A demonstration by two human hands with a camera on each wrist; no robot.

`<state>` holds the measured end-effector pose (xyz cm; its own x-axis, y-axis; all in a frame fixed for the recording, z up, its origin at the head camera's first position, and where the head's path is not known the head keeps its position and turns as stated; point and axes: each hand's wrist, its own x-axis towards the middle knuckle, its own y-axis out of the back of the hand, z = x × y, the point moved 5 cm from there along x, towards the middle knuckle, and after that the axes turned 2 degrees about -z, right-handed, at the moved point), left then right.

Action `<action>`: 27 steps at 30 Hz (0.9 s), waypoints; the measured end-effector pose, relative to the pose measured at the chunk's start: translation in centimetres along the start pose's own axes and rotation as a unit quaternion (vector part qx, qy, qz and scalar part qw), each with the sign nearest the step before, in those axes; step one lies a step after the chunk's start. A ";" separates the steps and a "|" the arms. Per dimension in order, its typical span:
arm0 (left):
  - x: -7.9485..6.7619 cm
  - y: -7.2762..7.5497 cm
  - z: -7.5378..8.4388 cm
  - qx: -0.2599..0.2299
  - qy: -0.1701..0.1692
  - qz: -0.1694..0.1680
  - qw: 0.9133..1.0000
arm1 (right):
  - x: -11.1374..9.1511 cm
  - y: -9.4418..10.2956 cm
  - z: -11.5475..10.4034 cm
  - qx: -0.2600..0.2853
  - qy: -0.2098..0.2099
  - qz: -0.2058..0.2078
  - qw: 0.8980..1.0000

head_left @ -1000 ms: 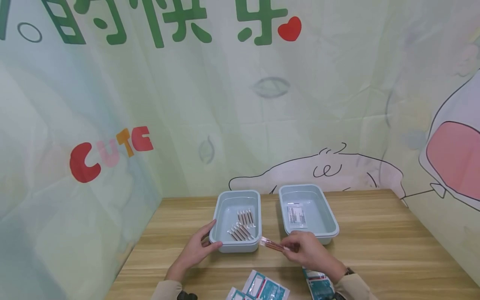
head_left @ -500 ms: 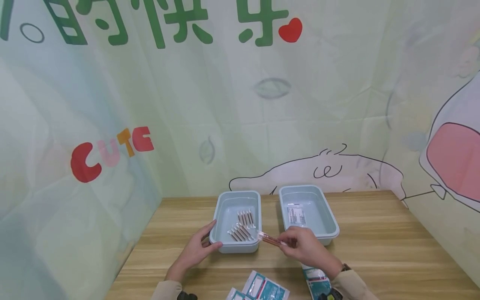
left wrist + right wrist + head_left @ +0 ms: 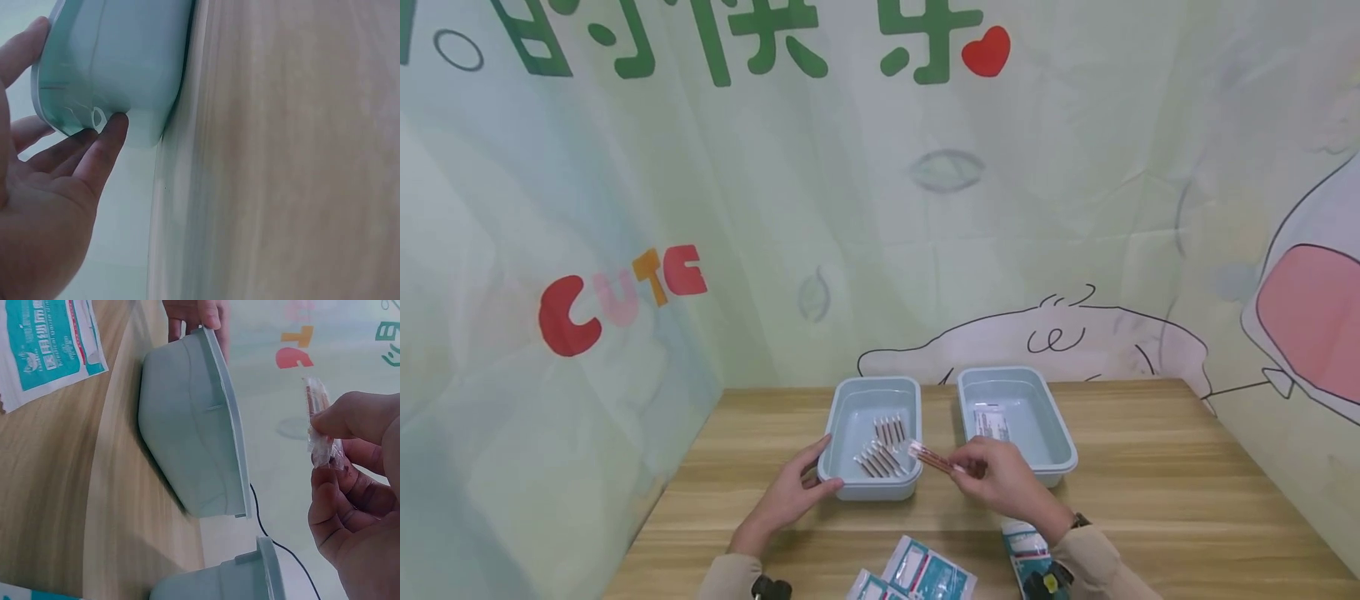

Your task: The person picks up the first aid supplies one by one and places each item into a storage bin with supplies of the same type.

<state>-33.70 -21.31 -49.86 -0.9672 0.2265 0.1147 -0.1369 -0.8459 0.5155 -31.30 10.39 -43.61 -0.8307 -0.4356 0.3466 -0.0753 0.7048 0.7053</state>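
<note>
I see the right hand [image 3: 1003,479] pinching a clear packet of brown sticks [image 3: 931,457].
Left of those fingers [image 3: 976,454], the left hand [image 3: 793,492] grips a pale-blue tray [image 3: 880,492].

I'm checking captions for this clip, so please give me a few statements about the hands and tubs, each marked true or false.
1. The left hand grips the left tub. True.
2. The left tub is upside down. False: it stands upright, with brown sticks in it.
3. The right hand pinches a clear packet. True.
4. The left hand also touches the clear packet. False: only the right hand does.
5. A white packet lies in the right tub. True.
6. Both tubs are red. False: both are pale blue.
</note>
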 end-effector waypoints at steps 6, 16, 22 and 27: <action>0.1 0.1 0.2 -0.006 -0.014 -0.001 1.000 | 0.7 -0.2 -0.1 -0.005 -0.002 0.007 1.000; 0.3 0.2 0.1 -0.002 -0.010 0.002 1.000 | 2.1 -0.2 -0.7 -0.016 0.001 0.023 1.000; 0.2 0.2 0.1 0.003 -0.004 -0.006 1.000 | 2.9 -0.5 -0.7 -0.027 -0.026 0.021 0.999; 0.0 0.1 -0.1 0.007 -0.004 -0.004 1.000 | 3.4 -0.7 -0.8 -0.011 -0.036 0.021 0.999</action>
<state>-33.76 -21.42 -49.94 -0.9646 0.2363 0.1173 -0.1409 -0.8373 0.5284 -33.61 7.99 -42.43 -0.8708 -0.3641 0.3303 -0.0285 0.7081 0.7055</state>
